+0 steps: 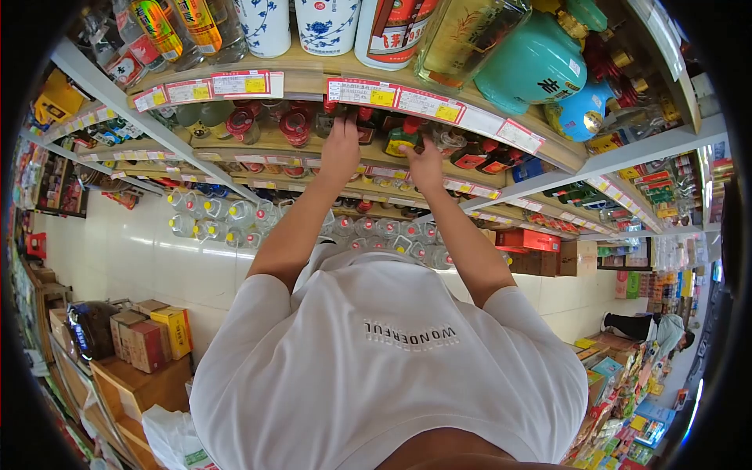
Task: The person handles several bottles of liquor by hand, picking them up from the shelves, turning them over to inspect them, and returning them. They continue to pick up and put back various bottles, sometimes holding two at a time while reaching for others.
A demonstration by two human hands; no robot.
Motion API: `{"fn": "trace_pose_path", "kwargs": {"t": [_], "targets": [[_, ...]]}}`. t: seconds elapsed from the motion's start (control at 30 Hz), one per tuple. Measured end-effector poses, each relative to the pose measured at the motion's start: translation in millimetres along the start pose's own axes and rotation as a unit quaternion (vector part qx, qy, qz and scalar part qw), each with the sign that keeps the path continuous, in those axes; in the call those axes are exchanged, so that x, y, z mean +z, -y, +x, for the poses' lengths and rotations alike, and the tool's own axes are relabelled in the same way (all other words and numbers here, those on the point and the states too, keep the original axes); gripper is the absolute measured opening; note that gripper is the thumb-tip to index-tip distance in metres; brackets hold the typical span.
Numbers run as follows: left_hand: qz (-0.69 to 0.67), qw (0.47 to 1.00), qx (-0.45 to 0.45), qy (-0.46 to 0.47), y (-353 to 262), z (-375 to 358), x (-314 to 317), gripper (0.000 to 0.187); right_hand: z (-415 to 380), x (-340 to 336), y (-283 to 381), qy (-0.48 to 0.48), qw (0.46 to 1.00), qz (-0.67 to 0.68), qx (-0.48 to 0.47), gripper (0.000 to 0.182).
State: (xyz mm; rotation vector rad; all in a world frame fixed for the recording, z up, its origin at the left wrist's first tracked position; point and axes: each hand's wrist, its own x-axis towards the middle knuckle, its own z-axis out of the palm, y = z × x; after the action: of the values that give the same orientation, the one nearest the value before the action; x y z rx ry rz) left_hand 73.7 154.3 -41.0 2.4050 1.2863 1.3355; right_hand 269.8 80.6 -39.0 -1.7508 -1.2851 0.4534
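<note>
Both my hands reach into the shelf below the price-tag strip, among small liquor bottles. My left hand (341, 153) has its fingers stretched upward beside a dark bottle with a red cap (365, 128). Its fingertips are partly hidden among the bottles, so a firm hold does not show. At the right, my right hand (425, 163) has thumb and finger closed at the side of a green bottle (398, 139) with a red cap and yellow label. That bottle stands upright near the shelf's front edge. Red-lidded jars (295, 125) sit left of my left hand.
Large liquor bottles, including a turquoise one (533, 66), fill the shelf above, behind a price-tag strip (392, 98). Clear plastic jugs (211, 215) stand on the floor beneath. Cartons (153, 337) are behind left; a person (658, 330) is far right.
</note>
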Motion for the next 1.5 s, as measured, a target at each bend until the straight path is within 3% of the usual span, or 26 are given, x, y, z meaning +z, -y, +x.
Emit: {"fn": "trace_pose_path", "kwargs": {"t": [0.07, 0.17, 0.27, 0.47, 0.6, 0.67, 0.83, 0.97, 1.07, 1.23, 1.5], "targets": [[-0.008, 1.0, -0.014, 0.012, -2.2, 1.4, -0.2, 0.049, 4.1, 5.3, -10.1, 0.0, 0.999, 0.04, -0.005, 0.054], [-0.02, 1.0, -0.017, 0.008, -4.3, -0.2, 0.6, 0.05, 2.5, 2.5, 1.0, -0.006, 0.999, -0.032, -0.036, 0.056], [-0.021, 0.999, -0.026, 0.014, -6.1, -1.5, 0.6, 0.052, -0.6, 12.2, -1.1, -0.026, 0.999, 0.029, 0.008, 0.057], [-0.031, 0.998, -0.041, 0.035, -14.7, -3.2, -6.9, 0.052, -0.7, 29.9, -2.0, -0.122, 0.977, -0.099, -0.143, 0.064], [-0.026, 0.999, 0.027, -0.032, -6.4, -13.4, -17.3, 0.05, -2.1, 37.2, 4.4, -0.152, 0.982, -0.056, -0.101, 0.064], [-0.054, 0.998, 0.005, -0.014, 2.6, -27.4, -32.7, 0.048, -1.7, 40.6, -2.4, -0.136, 0.989, -0.022, -0.055, 0.062], [-0.133, 0.983, -0.124, -0.032, 34.1, -58.2, -72.8, 0.046, -0.6, 47.4, -5.1, -0.151, 0.986, -0.002, -0.071, 0.049], [-0.047, 0.989, -0.117, -0.075, 68.2, -59.2, -89.4, 0.056, -0.1, 48.5, -10.4, -0.163, 0.979, -0.073, -0.096, 0.051], [-0.065, 0.985, -0.128, -0.093, 76.3, -46.7, -94.5, 0.063, -1.5, 51.2, -5.5, -0.163, 0.979, -0.082, -0.089, 0.054], [-0.104, 0.983, -0.131, -0.071, 87.1, -33.4, -86.3, 0.082, -4.5, 52.5, -1.9, -0.163, 0.98, -0.083, -0.073, 0.049], [-0.153, 0.966, -0.21, -0.006, 85.8, -24.3, -68.0, 0.087, -4.7, 39.7, -8.8, -0.105, 0.985, -0.133, -0.01, 0.038]]}}
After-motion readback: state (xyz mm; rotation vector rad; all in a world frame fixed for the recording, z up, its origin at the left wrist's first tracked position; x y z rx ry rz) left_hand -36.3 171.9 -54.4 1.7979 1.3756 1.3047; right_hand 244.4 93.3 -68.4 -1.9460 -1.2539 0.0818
